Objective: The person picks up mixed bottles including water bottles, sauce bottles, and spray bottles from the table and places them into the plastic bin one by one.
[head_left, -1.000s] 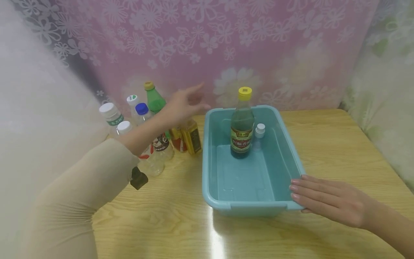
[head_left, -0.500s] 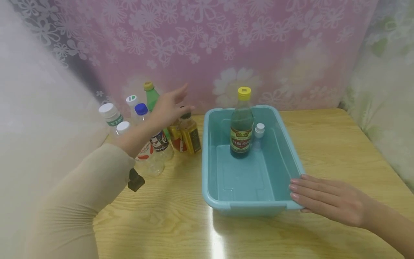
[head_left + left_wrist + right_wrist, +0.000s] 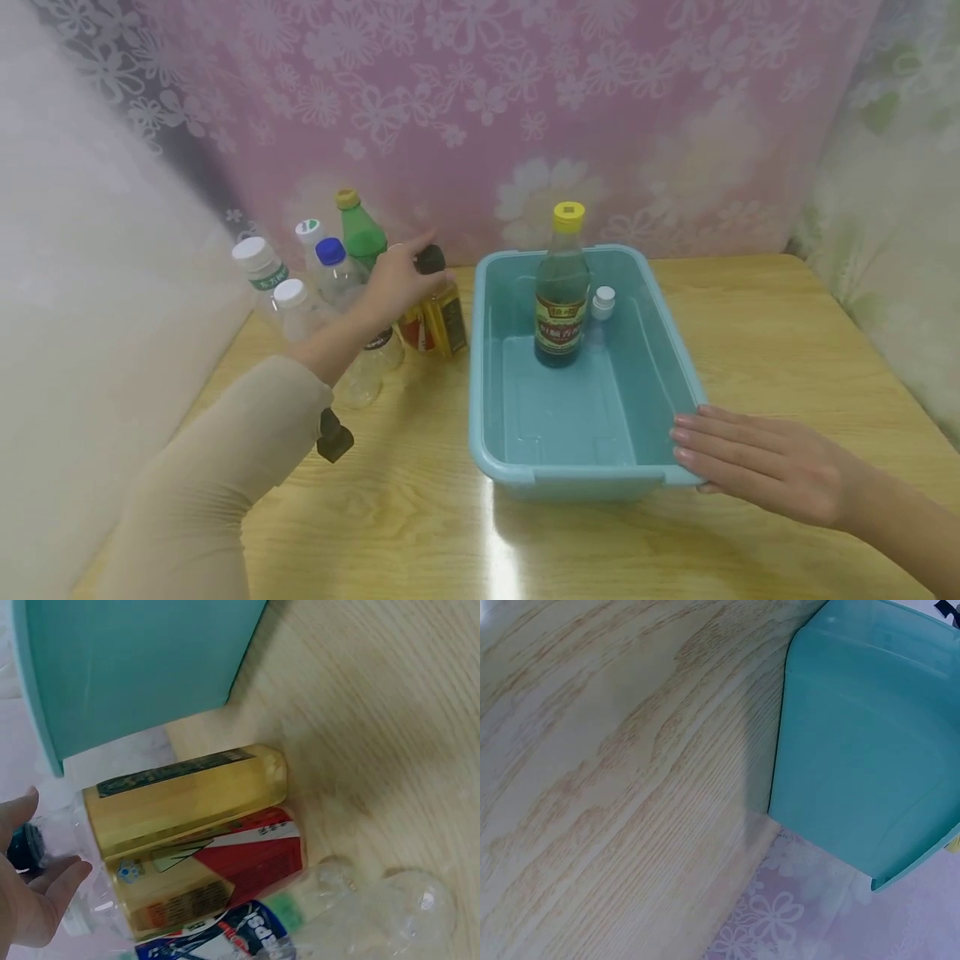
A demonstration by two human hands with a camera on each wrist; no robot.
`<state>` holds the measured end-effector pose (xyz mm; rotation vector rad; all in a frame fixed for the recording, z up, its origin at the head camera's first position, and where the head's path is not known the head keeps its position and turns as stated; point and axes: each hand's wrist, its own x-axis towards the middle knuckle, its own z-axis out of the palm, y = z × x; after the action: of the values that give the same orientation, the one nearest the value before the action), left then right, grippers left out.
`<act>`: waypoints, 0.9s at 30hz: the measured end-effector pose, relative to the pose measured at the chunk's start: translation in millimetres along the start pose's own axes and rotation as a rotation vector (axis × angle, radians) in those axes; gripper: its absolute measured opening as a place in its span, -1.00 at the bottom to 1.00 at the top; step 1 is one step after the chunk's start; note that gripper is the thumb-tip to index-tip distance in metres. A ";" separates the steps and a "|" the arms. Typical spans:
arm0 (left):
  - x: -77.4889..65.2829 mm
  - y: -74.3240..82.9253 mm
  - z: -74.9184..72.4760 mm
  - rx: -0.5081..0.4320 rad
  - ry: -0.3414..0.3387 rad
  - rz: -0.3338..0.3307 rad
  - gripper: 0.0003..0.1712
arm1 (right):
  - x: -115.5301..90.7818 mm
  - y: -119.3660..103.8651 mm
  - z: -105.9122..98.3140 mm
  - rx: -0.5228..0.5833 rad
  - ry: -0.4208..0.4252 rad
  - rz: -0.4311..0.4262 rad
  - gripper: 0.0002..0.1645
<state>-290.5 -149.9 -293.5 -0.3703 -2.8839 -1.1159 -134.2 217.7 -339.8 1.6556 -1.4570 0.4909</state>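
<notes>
My left hand (image 3: 397, 287) is at the dark-capped bottle of golden liquid (image 3: 452, 321), thumb and forefinger spread on either side of its cap. In the left wrist view the fingers (image 3: 64, 889) lie right by the neck of this square bottle. Touching it is a second golden bottle (image 3: 247, 859) with a red label. My right hand (image 3: 772, 462) rests with straight fingers on the near right corner of the blue-green plastic tub (image 3: 600, 477). Inside the tub, a vinegar bottle (image 3: 561, 321) with a yellow cap stands upright beside a clear bottle with a white cap (image 3: 603, 302).
Left of the tub, several bottles crowd together: a green one (image 3: 363, 237), a Pepsi bottle (image 3: 247, 930) with a blue cap, and clear ones with white caps (image 3: 291, 293). The wooden table (image 3: 390, 517) meets a flowered pink curtain (image 3: 450, 108) at the back.
My left hand has moved left from beside the tub, then down to the cap of the golden bottle. The right hand, tub and bottles have stayed in place.
</notes>
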 end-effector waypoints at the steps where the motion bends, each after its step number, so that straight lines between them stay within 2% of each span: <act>1: -0.4 -1.0 1.6 0.004 0.008 0.002 -0.13 | 0.0 -0.3 -0.2 0.000 -0.002 0.001 -0.63; 9: -4.2 -6.7 13.1 -0.006 0.048 0.004 -0.13 | -0.1 -1.8 -0.3 0.009 -0.002 0.015 -0.63; 15: -4.8 -5.7 17.1 0.000 0.074 0.018 -0.22 | 1.4 -1.5 0.4 -0.005 0.019 0.002 -0.64; 21: -5.3 -6.1 15.8 -0.005 0.067 0.003 -0.26 | 0.1 -1.5 0.4 -0.005 0.014 -0.001 -0.64; 27: -5.2 -4.3 12.1 -0.030 0.039 0.034 -0.31 | -4.0 -0.8 0.7 0.000 -0.001 0.003 -0.63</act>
<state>-285.7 -146.1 -305.9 -0.3921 -2.8197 -1.1484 -134.6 219.5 -343.5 1.6547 -1.4603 0.4916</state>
